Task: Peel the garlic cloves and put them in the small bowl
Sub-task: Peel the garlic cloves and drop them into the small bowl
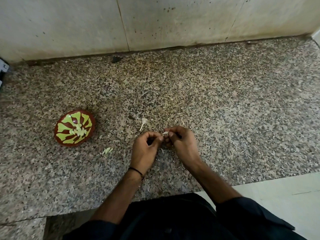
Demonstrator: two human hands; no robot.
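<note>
Fingertips (160, 138) of left hand (145, 150) and right hand (182, 143) pinch a pale garlic clove (165, 133) mid-frame; brown, green-striped small bowl (65, 126) lies left, nearer left hand.

- Countertop (225, 101): speckled granite-like stone, polished, with a faint sheen.
- Wall (69, 23): pale stone-like slabs, smooth and matt, spotted with dark stains.
- Small bowl (66, 118): glossy finish, brown with a green painted pattern; the material cannot be told.
- Peeled cloves (80, 131) in it: smooth, pale, slightly shiny.
- Held garlic clove (165, 132): dry white skin.
- Loose skin (143, 122): thin, papery.
- Wrist thread (136, 170): dark cord.
- Garment (173, 219): black cloth, matt.
- Floor tile (277, 196): pale, smooth.
</note>
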